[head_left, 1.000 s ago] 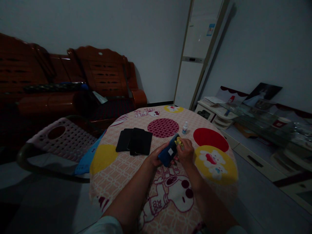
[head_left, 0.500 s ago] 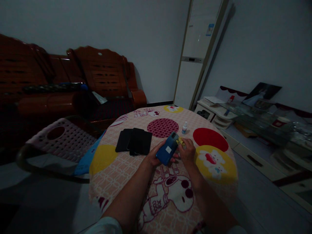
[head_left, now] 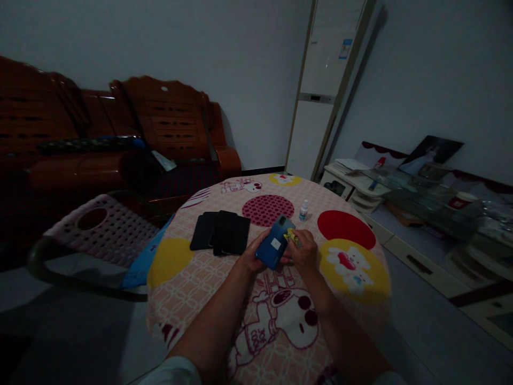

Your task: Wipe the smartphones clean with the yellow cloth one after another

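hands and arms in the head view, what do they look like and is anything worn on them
Both hands, the left hand and the right hand, are bare: no gloves, and no rings or watch that the dim picture shows. The forearms are bare up to the elbows. At the bottom edge a pale, light-coloured sleeve covers the left upper arm; a paler scrap shows at the right.

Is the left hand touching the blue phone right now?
Touching. The head view shows the left hand gripping the blue phone from below, lifted off the table.

Around the blue phone (head_left: 275,244), bare tablecloth (head_left: 224,299) lies open nearer the person and to the right, while dark phones (head_left: 220,232) crowd its left and a small bottle (head_left: 304,210) stands beyond.
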Demonstrator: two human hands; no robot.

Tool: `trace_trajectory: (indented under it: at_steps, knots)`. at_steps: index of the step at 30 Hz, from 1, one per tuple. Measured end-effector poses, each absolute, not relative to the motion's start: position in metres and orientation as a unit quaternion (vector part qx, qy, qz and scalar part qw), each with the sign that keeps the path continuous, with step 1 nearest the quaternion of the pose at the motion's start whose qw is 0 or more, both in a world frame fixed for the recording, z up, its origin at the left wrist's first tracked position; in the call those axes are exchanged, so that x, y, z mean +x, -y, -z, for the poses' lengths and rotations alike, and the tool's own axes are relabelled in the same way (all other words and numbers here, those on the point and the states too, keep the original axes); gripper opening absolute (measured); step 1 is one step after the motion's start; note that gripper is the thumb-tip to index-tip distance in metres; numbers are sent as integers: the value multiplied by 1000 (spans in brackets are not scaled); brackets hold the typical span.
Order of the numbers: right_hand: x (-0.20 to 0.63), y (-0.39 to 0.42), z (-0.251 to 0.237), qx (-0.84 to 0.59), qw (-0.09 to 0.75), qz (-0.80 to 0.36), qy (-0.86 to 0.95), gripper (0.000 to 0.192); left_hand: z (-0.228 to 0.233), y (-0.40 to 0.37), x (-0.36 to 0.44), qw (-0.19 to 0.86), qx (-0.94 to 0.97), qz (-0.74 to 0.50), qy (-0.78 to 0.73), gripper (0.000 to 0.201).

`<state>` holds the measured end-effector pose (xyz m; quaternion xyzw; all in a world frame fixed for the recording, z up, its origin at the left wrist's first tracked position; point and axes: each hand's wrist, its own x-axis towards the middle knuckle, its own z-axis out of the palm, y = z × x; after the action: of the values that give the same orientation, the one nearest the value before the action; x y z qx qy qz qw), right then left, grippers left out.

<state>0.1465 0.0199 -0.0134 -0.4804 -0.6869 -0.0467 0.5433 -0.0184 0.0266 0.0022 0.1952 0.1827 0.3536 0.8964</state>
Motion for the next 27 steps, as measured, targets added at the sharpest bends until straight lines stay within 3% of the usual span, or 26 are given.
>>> trace_trajectory:
  at_steps: [7, 14, 27]
  knots:
    - [151, -23, 15, -514, 536, 69, 667, 22, 3, -26, -17, 907, 243, -286, -189, 57]
    - [135, -15, 11, -458, 531, 45, 712, 25, 1, -20, -9, 884, 195, -347, -247, 32]
    - [136, -15, 14, -449, 512, 34, 732, 23, -2, -26, -11, 859, 160, -400, -276, 32]
